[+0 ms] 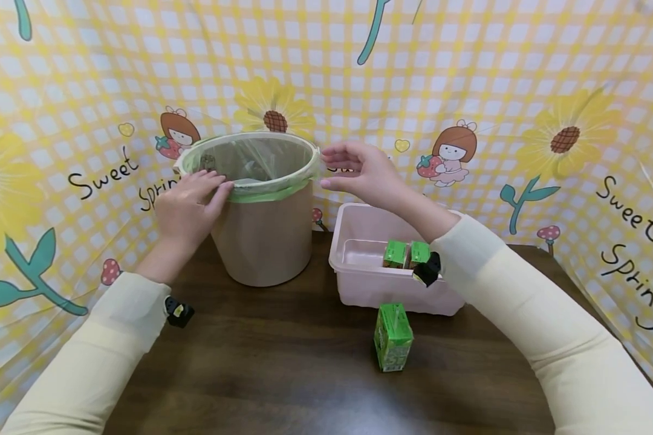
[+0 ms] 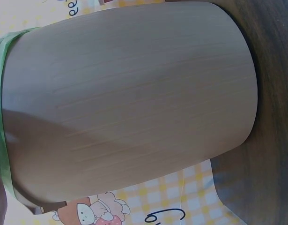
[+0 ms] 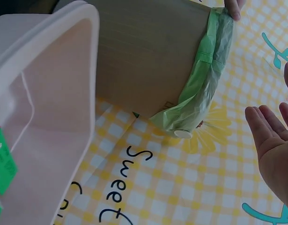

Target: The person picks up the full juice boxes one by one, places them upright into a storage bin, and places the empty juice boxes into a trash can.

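Observation:
A tan trash bin [image 1: 266, 241] stands upright at the back left. Its pale green trash bag [image 1: 272, 194] is folded out over the rim. At the near left of that rim, my left hand [image 1: 190, 199] holds the edge, with the fingers over the top and the thumb against the bag. My right hand [image 1: 361, 169] is just off the bin's right side, fingers extended and parted from the thumb, holding nothing. In the right wrist view, this right hand [image 3: 275, 140] appears apart from the bag-covered rim. The left wrist view is mostly filled by the bin's side [image 2: 134, 103].
Right of the bin sits a pale pink plastic tub [image 1: 354, 284], two green drink cartons [image 1: 395, 254] visible inside. Another green drink carton [image 1: 393, 338] with a straw stands on the dark wooden table [image 1: 283, 374] in front of it. A checked cloth [image 1: 332, 60] hangs behind.

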### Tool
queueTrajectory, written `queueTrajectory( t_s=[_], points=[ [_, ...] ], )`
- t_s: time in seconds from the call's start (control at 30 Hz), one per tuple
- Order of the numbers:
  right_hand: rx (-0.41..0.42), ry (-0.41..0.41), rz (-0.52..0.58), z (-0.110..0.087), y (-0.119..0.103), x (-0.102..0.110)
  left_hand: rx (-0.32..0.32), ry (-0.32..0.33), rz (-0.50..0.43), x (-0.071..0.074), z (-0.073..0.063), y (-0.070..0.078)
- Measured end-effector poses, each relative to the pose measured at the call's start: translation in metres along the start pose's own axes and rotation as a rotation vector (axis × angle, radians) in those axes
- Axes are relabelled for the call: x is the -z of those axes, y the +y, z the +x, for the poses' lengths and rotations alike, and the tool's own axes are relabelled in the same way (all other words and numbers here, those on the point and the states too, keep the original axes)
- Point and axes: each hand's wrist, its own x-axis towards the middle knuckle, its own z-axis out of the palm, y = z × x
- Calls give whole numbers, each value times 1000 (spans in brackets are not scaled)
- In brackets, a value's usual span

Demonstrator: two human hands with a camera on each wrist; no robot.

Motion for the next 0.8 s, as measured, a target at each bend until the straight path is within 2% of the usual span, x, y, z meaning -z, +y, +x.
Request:
queueTrajectory(
  t_s=[0.27, 0.47, 0.8],
  points=[
    [-28, -25, 15, -28, 11, 10, -20, -15, 20, 0, 1, -1],
    [-23, -52, 32, -49, 16, 15, -1, -4, 7, -1, 1, 0],
    [-67, -70, 47, -81, 22, 21, 3, 2, -5, -2, 0, 0]
  ],
)
